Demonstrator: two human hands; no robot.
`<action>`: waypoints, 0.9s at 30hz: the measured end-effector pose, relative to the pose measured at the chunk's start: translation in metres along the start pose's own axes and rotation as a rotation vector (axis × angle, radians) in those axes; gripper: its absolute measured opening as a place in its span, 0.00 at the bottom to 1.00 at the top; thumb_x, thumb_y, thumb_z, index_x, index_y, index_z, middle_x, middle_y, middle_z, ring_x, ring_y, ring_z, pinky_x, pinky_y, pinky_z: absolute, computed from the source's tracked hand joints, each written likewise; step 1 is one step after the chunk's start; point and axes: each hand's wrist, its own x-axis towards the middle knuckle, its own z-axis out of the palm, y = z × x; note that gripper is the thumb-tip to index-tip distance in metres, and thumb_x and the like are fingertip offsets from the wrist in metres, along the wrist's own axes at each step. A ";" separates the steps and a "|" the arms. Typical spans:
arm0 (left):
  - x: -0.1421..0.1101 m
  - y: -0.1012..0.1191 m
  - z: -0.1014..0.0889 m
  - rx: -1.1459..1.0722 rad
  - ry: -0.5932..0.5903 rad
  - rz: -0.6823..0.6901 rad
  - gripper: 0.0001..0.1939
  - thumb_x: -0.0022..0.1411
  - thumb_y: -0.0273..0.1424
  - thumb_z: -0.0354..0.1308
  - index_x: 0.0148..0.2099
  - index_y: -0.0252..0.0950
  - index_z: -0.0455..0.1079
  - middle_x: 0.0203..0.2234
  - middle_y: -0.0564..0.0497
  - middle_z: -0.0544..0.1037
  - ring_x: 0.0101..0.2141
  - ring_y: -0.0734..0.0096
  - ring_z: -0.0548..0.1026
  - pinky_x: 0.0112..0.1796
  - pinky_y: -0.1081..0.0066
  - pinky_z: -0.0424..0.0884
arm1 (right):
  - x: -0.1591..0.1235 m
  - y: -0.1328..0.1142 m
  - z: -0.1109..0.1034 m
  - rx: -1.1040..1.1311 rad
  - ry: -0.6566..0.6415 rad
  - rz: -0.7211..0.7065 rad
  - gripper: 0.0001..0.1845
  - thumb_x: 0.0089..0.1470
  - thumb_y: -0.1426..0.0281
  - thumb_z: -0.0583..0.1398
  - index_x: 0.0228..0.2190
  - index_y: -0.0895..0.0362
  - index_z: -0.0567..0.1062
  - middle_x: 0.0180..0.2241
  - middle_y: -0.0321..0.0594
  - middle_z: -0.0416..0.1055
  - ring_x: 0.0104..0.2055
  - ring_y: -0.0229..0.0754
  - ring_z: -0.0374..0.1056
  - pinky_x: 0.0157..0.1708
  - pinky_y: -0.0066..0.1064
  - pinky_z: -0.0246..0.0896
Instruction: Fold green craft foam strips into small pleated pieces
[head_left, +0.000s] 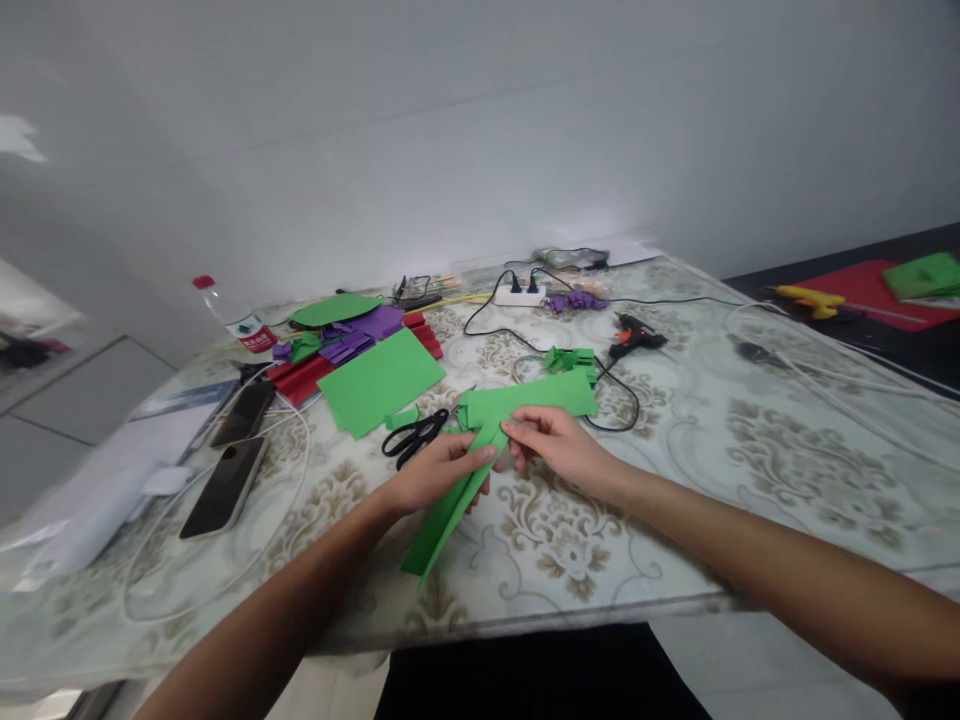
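Note:
Between my two hands is a folded strip of green paper [450, 510], slanting down toward the table's front edge. My left hand [442, 468] pinches it from the left, thumb on top and fingers underneath. From the right, my right hand [551, 440] grips its upper part between thumb and fingertips. Another flat green strip [559, 392] lies just beyond my fingers; whether it joins the held strip is hidden. Black-handled scissors [415, 436] rest beside my left hand, their blades partly covered by green paper.
Green sheets [382, 380], purple paper [367, 330] and a water bottle [244, 320] are at the back left. Two phones [225, 487] lie left among white cables. A black glue gun [636, 337], a power strip [519, 295] and its cords sit behind. A yellow glue gun [814, 300] is far right.

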 end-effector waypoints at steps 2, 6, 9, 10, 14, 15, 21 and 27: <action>0.000 -0.001 0.000 -0.005 -0.004 0.015 0.22 0.64 0.49 0.58 0.34 0.33 0.69 0.22 0.52 0.75 0.18 0.75 0.73 0.21 0.75 0.70 | 0.000 0.000 0.000 0.001 0.001 -0.001 0.23 0.48 0.52 0.68 0.23 0.59 0.71 0.20 0.33 0.71 0.22 0.34 0.67 0.26 0.26 0.62; 0.000 0.001 0.000 -0.018 0.010 0.034 0.21 0.63 0.49 0.59 0.35 0.33 0.70 0.23 0.52 0.76 0.18 0.75 0.73 0.20 0.76 0.70 | 0.003 0.000 -0.002 0.020 0.010 0.001 0.23 0.46 0.52 0.69 0.25 0.59 0.72 0.20 0.33 0.71 0.21 0.34 0.68 0.25 0.26 0.62; -0.001 0.004 0.001 -0.015 0.012 0.052 0.22 0.63 0.48 0.60 0.32 0.32 0.69 0.21 0.52 0.75 0.18 0.76 0.72 0.21 0.76 0.69 | 0.004 0.000 -0.004 0.031 0.025 0.014 0.23 0.44 0.52 0.70 0.27 0.59 0.73 0.21 0.33 0.72 0.21 0.34 0.68 0.26 0.27 0.63; -0.002 0.005 0.001 -0.011 0.012 0.057 0.22 0.63 0.48 0.60 0.32 0.32 0.69 0.20 0.52 0.75 0.18 0.76 0.72 0.21 0.76 0.69 | 0.004 0.000 -0.005 0.037 0.029 0.017 0.23 0.44 0.52 0.70 0.28 0.58 0.73 0.21 0.33 0.73 0.22 0.34 0.69 0.26 0.27 0.64; -0.002 0.005 0.002 -0.018 0.013 0.052 0.23 0.62 0.49 0.60 0.32 0.31 0.70 0.21 0.51 0.76 0.18 0.75 0.73 0.21 0.75 0.70 | 0.003 0.000 -0.005 0.054 0.035 0.020 0.24 0.43 0.52 0.71 0.28 0.58 0.74 0.21 0.33 0.73 0.23 0.34 0.70 0.28 0.27 0.65; -0.002 0.004 0.002 -0.030 0.021 0.050 0.23 0.62 0.49 0.60 0.33 0.31 0.70 0.22 0.50 0.76 0.19 0.74 0.74 0.22 0.75 0.71 | 0.002 0.000 -0.004 0.053 0.029 0.019 0.23 0.43 0.52 0.71 0.28 0.59 0.74 0.21 0.33 0.73 0.23 0.34 0.70 0.29 0.27 0.66; 0.000 0.002 0.004 -0.086 0.045 0.060 0.22 0.62 0.50 0.60 0.37 0.32 0.71 0.26 0.50 0.77 0.22 0.72 0.76 0.24 0.73 0.74 | -0.002 -0.004 0.001 0.014 -0.040 0.038 0.21 0.44 0.55 0.71 0.28 0.60 0.75 0.22 0.35 0.74 0.24 0.35 0.70 0.29 0.27 0.65; -0.001 0.000 0.003 -0.023 0.050 0.076 0.21 0.64 0.48 0.58 0.37 0.33 0.71 0.25 0.52 0.77 0.19 0.76 0.73 0.21 0.76 0.70 | -0.005 -0.006 0.003 -0.002 -0.056 0.041 0.23 0.44 0.53 0.71 0.27 0.60 0.75 0.22 0.36 0.75 0.24 0.36 0.71 0.28 0.27 0.66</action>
